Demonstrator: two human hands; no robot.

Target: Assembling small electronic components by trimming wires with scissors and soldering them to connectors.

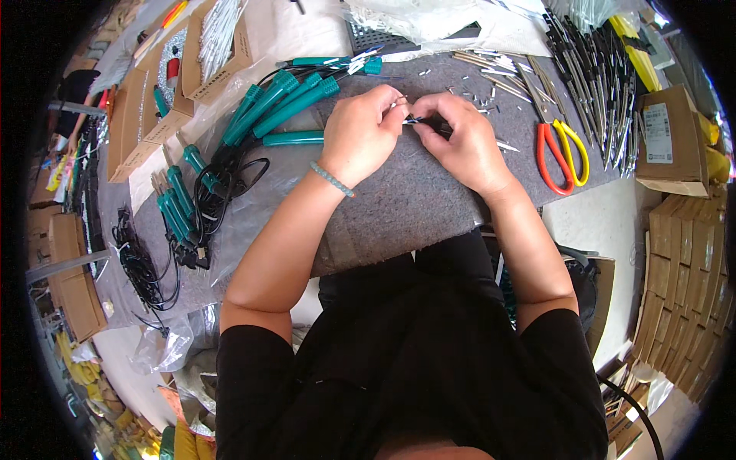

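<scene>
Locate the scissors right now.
In the head view, the scissors lie at the right of the grey tabletop, between the right hand and the dark rods.

Between the fingertips of the left hand and the right hand, the thin wires are largely covered, and their joint is too small to resolve. One green handle passes out of sight behind the left hand. Small loose pieces on the bench cannot be identified at this scale. The upper edge cuts off the carton of white rods. Print on the label is illegible; at far left, a person is blurred and partly hidden.
</scene>
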